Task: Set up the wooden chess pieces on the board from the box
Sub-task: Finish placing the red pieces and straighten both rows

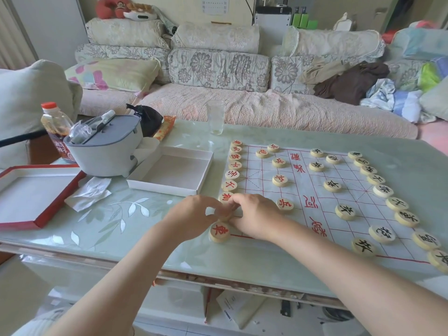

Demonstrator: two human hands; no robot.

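A white paper chess board [303, 190] with red lines lies on the glass table. Round wooden pieces with red characters line its left edge, black-character pieces stand along the right. My left hand [194, 219] and my right hand [254, 214] meet at the near left edge, both pinching one wooden piece [226, 215] mostly hidden under the fingers. A red-character piece [219, 232] sits just in front of them at the corner. The white box [169, 170] stands open to the left of the board, with no pieces showing in it.
The red-rimmed box lid [34, 192] lies at the far left. A grey container [106, 149], a bottle [57, 129], crumpled plastic [89, 192] and a drinking glass [215, 117] stand on the table. A sofa [218, 81] runs behind the table.
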